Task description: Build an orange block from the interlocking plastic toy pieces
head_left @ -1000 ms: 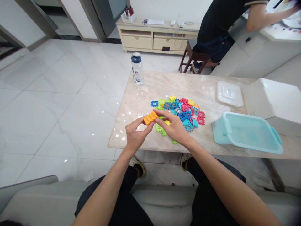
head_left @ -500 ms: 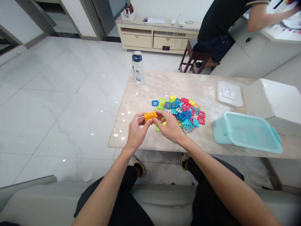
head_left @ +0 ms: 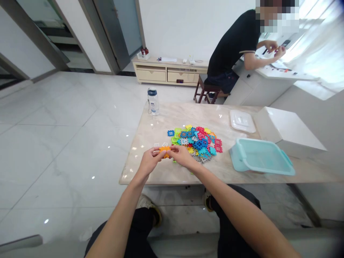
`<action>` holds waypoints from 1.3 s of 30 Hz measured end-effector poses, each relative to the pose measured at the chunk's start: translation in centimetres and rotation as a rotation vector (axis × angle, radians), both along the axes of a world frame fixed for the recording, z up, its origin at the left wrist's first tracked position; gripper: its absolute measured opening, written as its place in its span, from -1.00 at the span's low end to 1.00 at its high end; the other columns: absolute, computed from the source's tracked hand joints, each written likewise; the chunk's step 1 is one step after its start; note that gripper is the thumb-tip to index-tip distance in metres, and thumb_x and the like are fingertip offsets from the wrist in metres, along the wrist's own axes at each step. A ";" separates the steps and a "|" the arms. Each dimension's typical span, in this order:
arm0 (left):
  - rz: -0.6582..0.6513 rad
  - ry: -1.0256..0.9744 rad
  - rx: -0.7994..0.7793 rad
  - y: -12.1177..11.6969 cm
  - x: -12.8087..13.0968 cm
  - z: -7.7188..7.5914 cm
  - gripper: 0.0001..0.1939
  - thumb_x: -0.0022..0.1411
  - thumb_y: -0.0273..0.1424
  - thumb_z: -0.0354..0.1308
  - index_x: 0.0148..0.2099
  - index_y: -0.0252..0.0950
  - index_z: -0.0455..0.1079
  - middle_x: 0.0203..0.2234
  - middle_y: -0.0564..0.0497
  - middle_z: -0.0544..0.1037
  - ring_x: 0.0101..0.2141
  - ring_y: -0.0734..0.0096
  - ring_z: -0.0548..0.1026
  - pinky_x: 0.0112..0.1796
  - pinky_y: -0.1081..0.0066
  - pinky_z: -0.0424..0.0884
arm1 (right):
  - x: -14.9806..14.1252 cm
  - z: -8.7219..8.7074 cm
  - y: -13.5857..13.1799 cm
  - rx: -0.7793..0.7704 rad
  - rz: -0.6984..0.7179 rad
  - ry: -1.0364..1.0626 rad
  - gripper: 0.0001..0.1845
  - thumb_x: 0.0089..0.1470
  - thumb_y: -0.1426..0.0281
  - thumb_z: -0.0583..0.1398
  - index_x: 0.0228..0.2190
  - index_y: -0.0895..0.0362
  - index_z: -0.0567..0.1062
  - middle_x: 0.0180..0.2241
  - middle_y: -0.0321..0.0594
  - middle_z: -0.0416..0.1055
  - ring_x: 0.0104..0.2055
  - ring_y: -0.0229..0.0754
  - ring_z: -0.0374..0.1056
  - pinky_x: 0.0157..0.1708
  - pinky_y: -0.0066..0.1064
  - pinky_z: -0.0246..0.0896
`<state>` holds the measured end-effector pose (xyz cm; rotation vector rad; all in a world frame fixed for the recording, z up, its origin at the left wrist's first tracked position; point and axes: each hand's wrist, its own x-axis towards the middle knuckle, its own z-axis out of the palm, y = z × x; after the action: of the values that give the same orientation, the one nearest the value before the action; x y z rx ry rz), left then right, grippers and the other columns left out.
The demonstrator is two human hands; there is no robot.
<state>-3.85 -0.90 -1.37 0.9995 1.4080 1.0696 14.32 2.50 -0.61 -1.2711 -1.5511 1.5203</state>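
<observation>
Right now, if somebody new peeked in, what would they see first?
Probably the heap of colourful, notch-edged toy pieces on the pale marble-patterned table. Near its left side, two bare hands, the left hand and right hand, hold an orange notch-edged toy block. Right of the heap stands a translucent turquoise tub.

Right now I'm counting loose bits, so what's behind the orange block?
Two white pieces show on the table just beyond the orange block; whatever lies directly behind it is covered.

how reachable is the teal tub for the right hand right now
Probably yes: the teal tub stands uncovered, with only the low pile of pieces between it and the right hand, though that hand is gripping the orange block.
</observation>
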 end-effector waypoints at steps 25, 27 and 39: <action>0.117 0.309 -0.321 -7.1 2.5 -1.3 -0.28 -0.40 -0.08 0.71 -0.22 -0.43 0.65 -0.45 -0.07 0.66 -0.49 0.50 0.40 -0.45 0.45 0.20 | 16.0 9.4 -8.1 0.487 -0.099 -0.777 -0.69 0.46 0.23 0.18 -0.04 0.17 0.63 -0.01 0.20 0.65 0.08 0.19 0.58 0.04 -0.10 0.45; 0.146 0.348 -0.349 -5.9 3.1 -1.8 -0.28 -0.41 -0.11 0.72 -0.21 -0.43 0.64 -0.45 -0.07 0.66 -0.47 0.46 0.43 -0.43 0.44 0.22 | 18.4 9.6 -7.7 0.476 -0.142 -0.786 -0.67 0.48 0.21 0.15 -0.06 0.16 0.63 -0.03 0.15 0.65 0.07 0.16 0.58 0.03 -0.14 0.43; 0.268 0.484 -0.396 -2.7 3.0 -3.5 -0.35 -0.32 -0.17 0.72 -0.21 -0.38 0.59 -0.39 -0.09 0.68 -0.29 0.25 0.59 -0.29 0.35 0.40 | 23.0 7.9 -5.5 0.411 -0.166 -0.750 -0.63 0.45 0.23 0.16 0.05 0.17 0.64 0.02 0.06 0.66 0.10 0.14 0.57 0.04 -0.18 0.41</action>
<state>-0.82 -3.62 -4.89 0.8194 2.0999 0.7087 37.29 -2.98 7.29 -1.7555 -2.0018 0.5716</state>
